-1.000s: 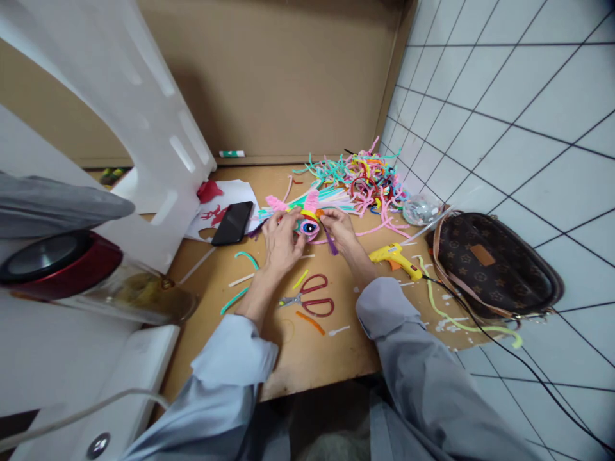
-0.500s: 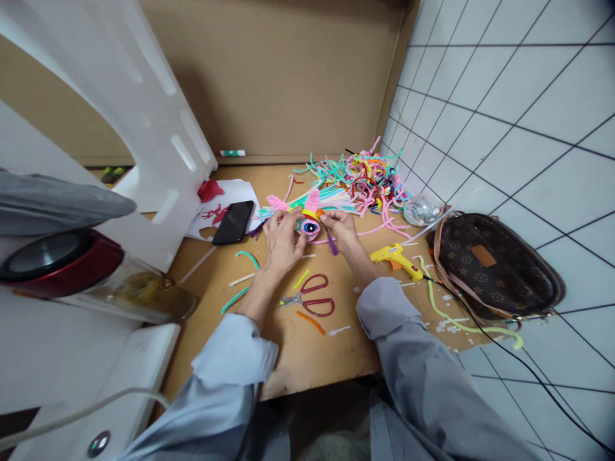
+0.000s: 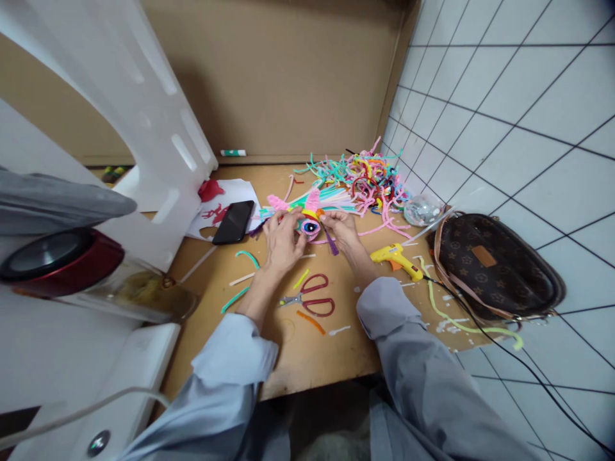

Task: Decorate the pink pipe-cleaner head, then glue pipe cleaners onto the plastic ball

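Phone (image 3: 234,222) at left, partly on paper (image 3: 245,189). Left hand (image 3: 282,242) grasps the fuzzy toy (image 3: 310,225), located over the desk (image 3: 331,362) between both hands; resting or lifted, cannot tell. Too firm a squeeze could bend it. Scissors (image 3: 317,298) lie on its near side, blades pointing left; a dropped left arm could knock them. Right hand (image 3: 343,229) pinches a purple tassel (image 3: 332,244) at the toy's right edge; a tug could detach it if weakly fixed. Glue gun (image 3: 394,259) lies beyond, near the right arm; if hot, an outward swing risks a burn.
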A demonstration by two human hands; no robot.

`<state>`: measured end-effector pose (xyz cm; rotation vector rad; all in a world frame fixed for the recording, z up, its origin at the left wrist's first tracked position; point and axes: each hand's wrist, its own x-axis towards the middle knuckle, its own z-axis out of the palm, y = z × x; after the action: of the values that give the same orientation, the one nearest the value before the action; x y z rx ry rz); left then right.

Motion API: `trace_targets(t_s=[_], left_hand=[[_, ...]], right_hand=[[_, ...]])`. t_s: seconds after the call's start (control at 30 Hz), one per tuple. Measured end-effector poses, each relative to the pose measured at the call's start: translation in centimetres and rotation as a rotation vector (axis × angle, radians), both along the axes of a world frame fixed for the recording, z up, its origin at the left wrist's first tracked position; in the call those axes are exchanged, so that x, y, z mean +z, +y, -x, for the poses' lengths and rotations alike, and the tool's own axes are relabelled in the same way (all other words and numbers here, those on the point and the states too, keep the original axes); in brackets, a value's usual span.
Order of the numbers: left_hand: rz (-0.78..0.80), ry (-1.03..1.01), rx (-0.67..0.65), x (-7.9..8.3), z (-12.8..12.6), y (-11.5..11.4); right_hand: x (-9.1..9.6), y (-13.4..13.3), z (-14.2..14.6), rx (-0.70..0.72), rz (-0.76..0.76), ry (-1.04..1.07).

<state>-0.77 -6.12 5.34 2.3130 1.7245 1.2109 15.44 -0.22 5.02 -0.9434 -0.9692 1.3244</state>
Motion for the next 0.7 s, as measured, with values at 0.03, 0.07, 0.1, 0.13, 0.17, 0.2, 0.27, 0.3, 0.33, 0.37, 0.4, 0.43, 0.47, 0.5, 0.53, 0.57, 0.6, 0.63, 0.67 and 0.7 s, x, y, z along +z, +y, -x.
trace_targets(t_s=[0.03,0.07,0.1,0.13,0.17,0.2,0.27,0.3,0.33,0.37,0.4,0.43,0.47,0.5,0.53,0.57,0.6,0.63,0.67,0.7], left_hand=[[-0.001,0.001,-0.002,-0.03,0.01,0.02],[-0.001,0.002,-0.003,-0.06,0.03,0.04],[-0.002,0.003,-0.004,-0.08,0.04,0.05],[-0.003,0.003,-0.006,-0.11,0.05,0.07],[-0.004,0.004,-0.008,-0.13,0.06,0.09],[-0.007,0.003,-0.009,-0.15,0.07,0.10],[-0.013,0.001,-0.007,-0.18,0.07,0.13],[-0.013,0.000,-0.005,-0.20,0.07,0.14],[-0.013,-0.001,-0.004,-0.20,0.07,0.14],[-0.013,-0.002,-0.004,-0.20,0.07,0.13],[-0.013,-0.002,-0.006,-0.19,0.07,0.12],[-0.012,-0.002,-0.008,-0.16,0.07,0.11],[-0.010,-0.001,-0.010,-0.13,0.08,0.09],[-0.008,0.000,-0.009,-0.09,0.08,0.08],[-0.004,0.001,-0.007,-0.05,0.08,0.06],[0.001,0.002,-0.003,-0.02,0.07,0.05],[0.005,0.002,0.001,0.00,0.06,0.05],[0.007,0.000,0.005,0.02,0.05,0.05],[0.007,-0.002,0.009,0.01,0.03,0.05],[0.006,-0.005,0.012,0.00,0.01,0.05]], right_hand=[[0.01,-0.02,0.02,-0.002,0.002,-0.001],[0.02,-0.04,0.03,-0.006,0.005,-0.004],[0.01,-0.05,0.05,-0.011,0.007,-0.009],[0.00,-0.06,0.06,-0.014,0.008,-0.013],[-0.01,-0.06,0.07,-0.017,0.008,-0.014],[-0.03,-0.05,0.07,-0.020,0.004,-0.012],[-0.09,0.02,0.08,-0.031,-0.005,-0.002],[-0.12,0.07,0.09,-0.038,-0.008,0.002],[-0.17,0.13,0.11,-0.045,-0.008,0.006],[-0.22,0.20,0.13,-0.050,-0.006,0.011],[-0.28,0.25,0.15,-0.054,-0.004,0.017],[-0.35,0.30,0.16,-0.058,-0.003,0.024],[-0.42,0.33,0.17,-0.059,-0.006,0.030],[-0.49,0.35,0.16,-0.059,-0.012,0.032],[-0.56,0.35,0.12,-0.059,-0.018,0.027],[-0.62,0.34,0.07,-0.058,-0.024,0.015],[-0.67,0.33,-0.02,-0.064,-0.031,0.001],[-0.72,0.33,-0.11,-0.079,-0.039,-0.014],[-0.75,0.34,-0.23,-0.105,-0.048,-0.029],[-0.80,0.36,-0.35,-0.137,-0.058,-0.043]])
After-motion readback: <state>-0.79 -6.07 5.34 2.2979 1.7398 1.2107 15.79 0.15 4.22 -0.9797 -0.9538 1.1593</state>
